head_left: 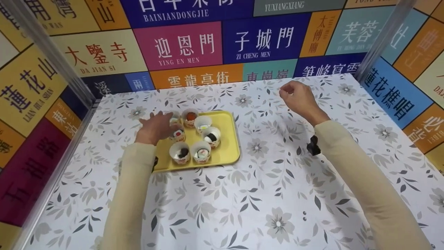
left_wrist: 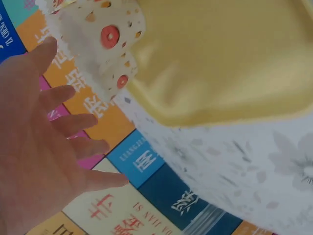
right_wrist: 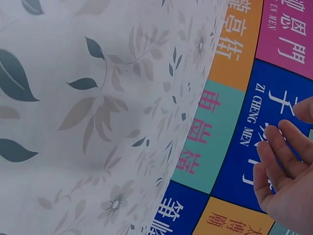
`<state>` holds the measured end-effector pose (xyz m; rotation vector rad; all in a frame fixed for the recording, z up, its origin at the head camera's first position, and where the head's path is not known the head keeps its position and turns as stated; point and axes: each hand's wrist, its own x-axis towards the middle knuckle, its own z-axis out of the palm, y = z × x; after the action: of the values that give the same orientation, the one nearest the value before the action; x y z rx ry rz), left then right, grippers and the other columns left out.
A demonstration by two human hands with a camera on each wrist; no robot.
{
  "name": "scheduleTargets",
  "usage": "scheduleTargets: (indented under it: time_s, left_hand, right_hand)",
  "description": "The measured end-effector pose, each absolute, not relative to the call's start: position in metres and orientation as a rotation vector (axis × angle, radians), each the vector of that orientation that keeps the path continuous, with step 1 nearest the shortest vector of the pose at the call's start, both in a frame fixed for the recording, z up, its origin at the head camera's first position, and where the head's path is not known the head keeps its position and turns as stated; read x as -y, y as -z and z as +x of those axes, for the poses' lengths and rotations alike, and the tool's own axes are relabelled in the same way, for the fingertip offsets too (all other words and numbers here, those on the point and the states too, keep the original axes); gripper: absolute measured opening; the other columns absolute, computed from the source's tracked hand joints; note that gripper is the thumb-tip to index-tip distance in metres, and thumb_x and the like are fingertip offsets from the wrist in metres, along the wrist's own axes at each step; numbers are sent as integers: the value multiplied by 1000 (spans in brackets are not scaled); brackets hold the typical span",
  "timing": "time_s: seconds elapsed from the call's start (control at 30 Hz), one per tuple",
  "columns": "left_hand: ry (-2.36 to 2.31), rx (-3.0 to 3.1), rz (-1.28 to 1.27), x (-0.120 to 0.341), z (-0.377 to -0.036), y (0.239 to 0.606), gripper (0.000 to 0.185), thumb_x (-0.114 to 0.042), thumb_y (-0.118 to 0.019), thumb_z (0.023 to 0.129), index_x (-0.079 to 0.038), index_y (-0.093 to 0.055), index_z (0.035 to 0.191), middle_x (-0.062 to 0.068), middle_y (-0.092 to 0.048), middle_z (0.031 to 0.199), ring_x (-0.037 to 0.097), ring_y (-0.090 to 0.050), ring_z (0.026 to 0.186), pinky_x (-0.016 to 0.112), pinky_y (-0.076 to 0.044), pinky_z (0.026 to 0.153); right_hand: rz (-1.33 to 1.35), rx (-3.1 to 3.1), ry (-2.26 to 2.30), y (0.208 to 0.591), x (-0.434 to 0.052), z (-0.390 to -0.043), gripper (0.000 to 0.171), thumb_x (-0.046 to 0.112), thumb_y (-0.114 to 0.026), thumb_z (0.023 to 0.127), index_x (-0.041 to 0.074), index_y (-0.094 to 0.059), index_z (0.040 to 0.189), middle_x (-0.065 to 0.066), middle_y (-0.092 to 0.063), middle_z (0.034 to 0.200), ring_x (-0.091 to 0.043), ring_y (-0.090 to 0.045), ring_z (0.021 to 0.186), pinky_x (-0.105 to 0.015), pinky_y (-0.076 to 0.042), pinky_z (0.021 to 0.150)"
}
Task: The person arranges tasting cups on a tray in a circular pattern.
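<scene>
My left hand (head_left: 156, 127) hovers over the left part of a yellow tray (head_left: 229, 139), fingers spread and holding nothing. Several small paper cups stand on the tray in a loose ring. Nearest the fingers is a cup with a red-and-white piece (head_left: 178, 133); another cup behind it is partly hidden by the hand. One cup holds an orange-red piece (head_left: 190, 116), one a white piece with a black band (head_left: 211, 137), one a dark piece (head_left: 182, 152). My right hand (head_left: 297, 100), fingers loosely curled, is raised over the far right of the table, away from the tray.
A white cloth with grey leaves and flowers (head_left: 256, 194) covers the table. Colourful panels with large lettering (head_left: 180, 45) rise behind the far edge and along both sides. Clear plastic-like posts (head_left: 385, 38) stand at the back corners.
</scene>
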<state>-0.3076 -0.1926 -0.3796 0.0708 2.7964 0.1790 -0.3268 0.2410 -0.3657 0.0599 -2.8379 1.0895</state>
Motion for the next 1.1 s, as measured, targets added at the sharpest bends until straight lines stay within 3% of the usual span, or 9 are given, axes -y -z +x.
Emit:
scheduleTargets:
  time_s: [0.17, 0.43, 0.5, 0.73, 0.93, 1.1]
  left_hand:
    - [-275, -2722, 6, 190, -307, 392, 77, -55, -49, 100, -17, -21, 161, 29, -11, 165, 53, -9, 152, 75, -14, 118]
    - [-400, -2609, -62, 188, -307, 392, 77, -58, -44, 99, -23, -18, 162, 24, 3, 168, 50, -1, 154, 70, -10, 121]
    - [-401, -2596, -38, 189, -308, 390, 73, -54, -46, 99, -23, -24, 161, 23, -1, 168, 50, 0, 154, 71, -9, 121]
    - [-280, -2622, 79, 188, -307, 385, 56, -37, -49, 100, -14, -45, 152, 15, -39, 160, 52, -16, 150, 75, -12, 118]
    - [-296, -2577, 46, 185, -305, 379, 57, -37, -51, 101, -13, -44, 152, 14, -42, 159, 49, -17, 152, 74, -7, 119]
    - [-318, -2671, 86, 189, -308, 377, 62, -44, -50, 102, -16, -36, 156, 18, -25, 166, 48, -10, 154, 75, -7, 118]
  right_hand:
    - [32, 2848, -1072, 369, -244, -326, 40, 33, -50, 103, 4, -60, 129, -17, -60, 128, -33, -55, 118, -51, -48, 101]
    - [50, 2848, -1071, 375, -246, -325, 38, 32, -51, 102, 4, -61, 126, -17, -60, 128, -33, -54, 120, -51, -47, 103]
    - [56, 2845, -1072, 376, -245, -326, 36, 30, -51, 102, 3, -62, 125, -18, -60, 128, -33, -54, 120, -52, -46, 103]
    - [57, 2817, -1100, 375, -240, -328, 37, 30, -51, 103, 3, -61, 125, -19, -61, 123, -33, -57, 114, -50, -48, 97]
    - [36, 2839, -1120, 373, -240, -328, 37, 31, -51, 103, 4, -61, 127, -18, -61, 126, -32, -56, 116, -49, -48, 100]
    - [35, 2835, -1110, 373, -243, -328, 38, 31, -51, 103, 3, -61, 127, -19, -60, 127, -33, -55, 118, -51, -47, 101]
